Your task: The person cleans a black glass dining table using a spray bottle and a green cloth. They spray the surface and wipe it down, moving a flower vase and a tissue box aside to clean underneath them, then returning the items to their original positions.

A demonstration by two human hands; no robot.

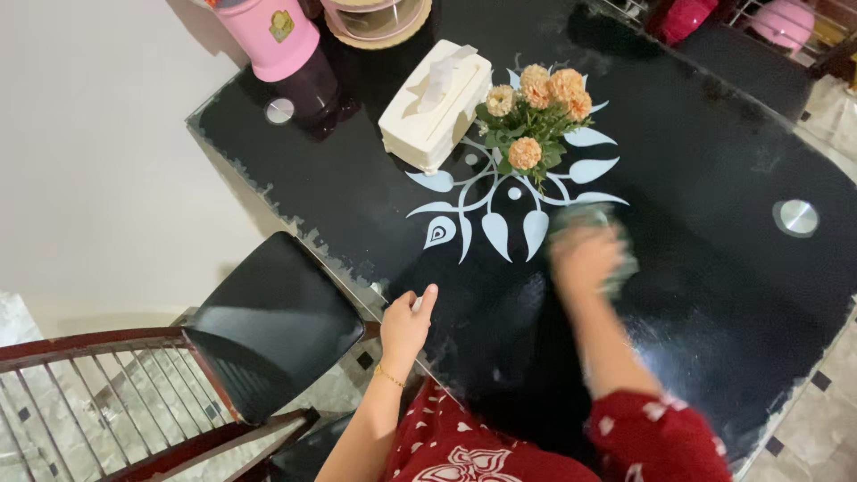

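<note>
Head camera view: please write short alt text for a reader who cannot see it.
A person's right hand, blurred, presses a greenish cloth on a black glass table; the left hand rests on the table's edge. Behind stand orange flowers, a cream tissue box and a pink container.

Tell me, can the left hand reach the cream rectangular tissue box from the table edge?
Probably yes: the left hand rests on the black glass table, and bare tabletop lies between it and the cream rectangular tissue box.
</note>
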